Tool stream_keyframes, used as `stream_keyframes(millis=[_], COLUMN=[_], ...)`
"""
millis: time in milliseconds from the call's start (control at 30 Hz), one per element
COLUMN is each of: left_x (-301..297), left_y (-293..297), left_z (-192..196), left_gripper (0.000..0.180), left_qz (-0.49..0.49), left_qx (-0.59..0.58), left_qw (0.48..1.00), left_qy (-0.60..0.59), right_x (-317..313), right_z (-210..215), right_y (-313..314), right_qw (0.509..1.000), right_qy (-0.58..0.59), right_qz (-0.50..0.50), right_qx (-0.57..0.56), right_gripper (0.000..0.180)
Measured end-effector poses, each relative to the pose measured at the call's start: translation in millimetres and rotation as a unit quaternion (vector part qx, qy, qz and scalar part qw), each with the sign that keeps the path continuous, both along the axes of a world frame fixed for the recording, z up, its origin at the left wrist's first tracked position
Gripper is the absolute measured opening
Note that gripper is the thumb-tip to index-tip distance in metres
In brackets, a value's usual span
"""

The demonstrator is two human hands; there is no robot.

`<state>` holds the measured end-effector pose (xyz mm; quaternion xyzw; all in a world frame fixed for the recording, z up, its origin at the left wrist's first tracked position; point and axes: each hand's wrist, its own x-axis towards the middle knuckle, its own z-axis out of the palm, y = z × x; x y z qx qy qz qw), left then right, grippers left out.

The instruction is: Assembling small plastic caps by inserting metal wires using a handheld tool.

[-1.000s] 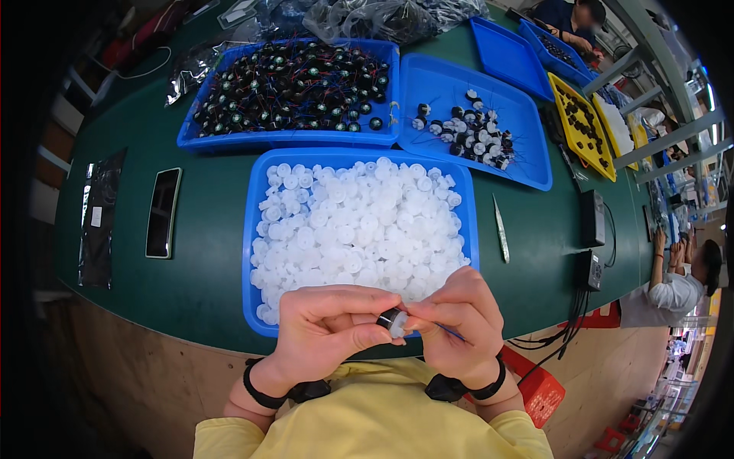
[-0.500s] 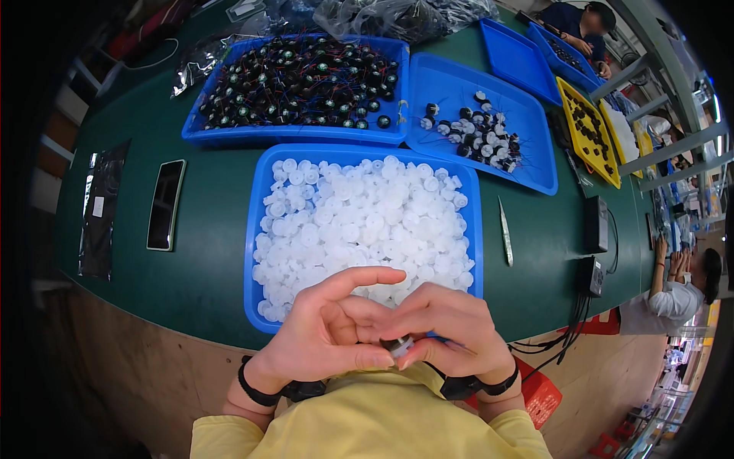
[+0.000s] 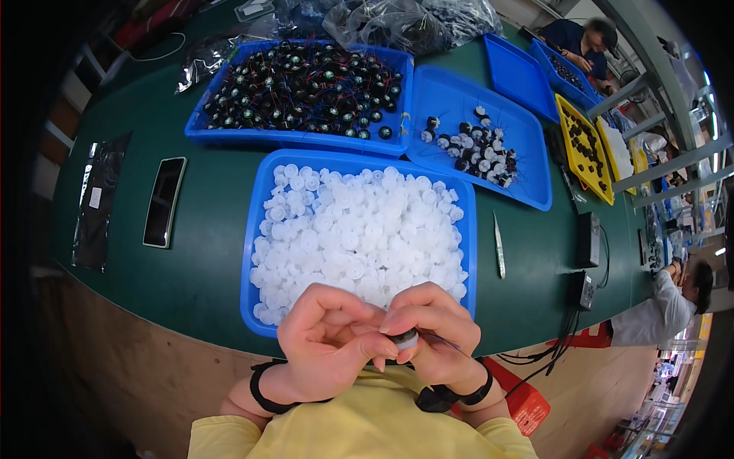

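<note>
My left hand (image 3: pixel 325 340) and my right hand (image 3: pixel 440 330) meet in front of my chest, over the near edge of a blue tray (image 3: pixel 250 260). Between their fingertips they hold a small round black wired part with a white cap (image 3: pixel 405 340). My right thumb and index finger pinch it, and thin wires trail from it to the right. The left thumb and fingertips press on its left side; the left fingers are curled. Translucent white plastic caps (image 3: pixel 359 229) fill the tray.
Behind stands a blue bin (image 3: pixel 306 140) of black wired parts; beside it, a blue tray (image 3: pixel 527 145) holds capped ones. Tweezers (image 3: pixel 498 245), a phone (image 3: pixel 164 203) and a black bag (image 3: pixel 99 203) lie on the green table. Two people work at the right, near yellow trays (image 3: pixel 585 149).
The left index finger, stretched out before, has curled in toward the part. The right fingers have tightened, and the capped part now shows more clearly. The view has shifted slightly.
</note>
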<state>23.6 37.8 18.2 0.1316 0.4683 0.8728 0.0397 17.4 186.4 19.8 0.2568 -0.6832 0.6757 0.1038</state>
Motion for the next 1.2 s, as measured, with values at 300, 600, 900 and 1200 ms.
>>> stream_keyframes(millis=[300,600,900,1200], left_x=[3,-3,-9,-10], left_y=[9,3,1,0], left_z=[-3,9,19,16], left_gripper=[0.023,0.022,0.027,0.027], left_qz=[0.052,0.092,0.099,-0.003], left_qx=[-0.01,-0.112,-0.186,0.028], left_qw=[0.995,0.974,0.941,1.0], left_qy=[0.082,0.175,0.264,0.011], right_x=[6,3,7,1], right_z=[6,-6,3,8], right_y=[-14,-13,-20,-8], right_qw=[0.979,0.956,0.904,0.952], right_qy=[-0.103,-0.097,-0.202,-0.116], right_qz=[0.018,0.083,0.101,-0.045], right_qx=[-0.176,-0.264,-0.363,-0.279], right_gripper=[0.028,0.032,0.038,0.03])
